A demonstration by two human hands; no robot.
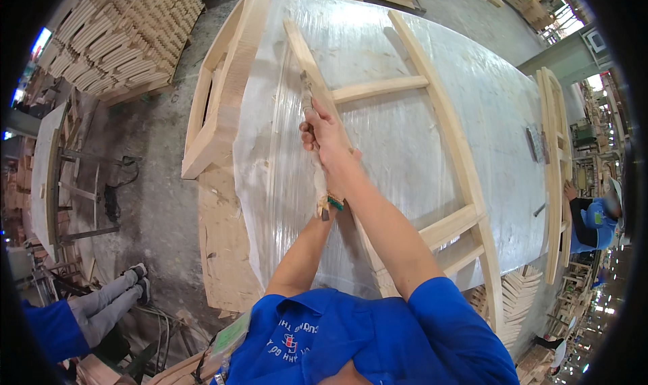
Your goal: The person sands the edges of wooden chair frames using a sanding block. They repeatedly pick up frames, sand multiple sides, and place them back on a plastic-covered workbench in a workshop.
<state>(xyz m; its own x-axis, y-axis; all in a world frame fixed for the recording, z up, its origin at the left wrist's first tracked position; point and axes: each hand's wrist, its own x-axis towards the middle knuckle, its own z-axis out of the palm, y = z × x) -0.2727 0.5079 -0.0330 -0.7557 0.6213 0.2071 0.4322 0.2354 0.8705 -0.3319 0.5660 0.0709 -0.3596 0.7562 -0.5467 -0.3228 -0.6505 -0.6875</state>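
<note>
A grey, scuffed concrete floor (152, 213) surrounds a broad desk (503, 125) covered in shiny clear film. At left stand a tall stack of pale wooden pieces (125, 37) and, nearer, a side table (48, 176) on metal legs; at far right, bright light (570, 26) shows beyond a grey-green beam (567, 59).

We wrap our right grip (324, 134) around a long, pale, dark-tipped tool (319, 174) beside a light-wood, ladder-shaped frame (445, 118) on a plastic-covered grey surface (503, 142)
</note>
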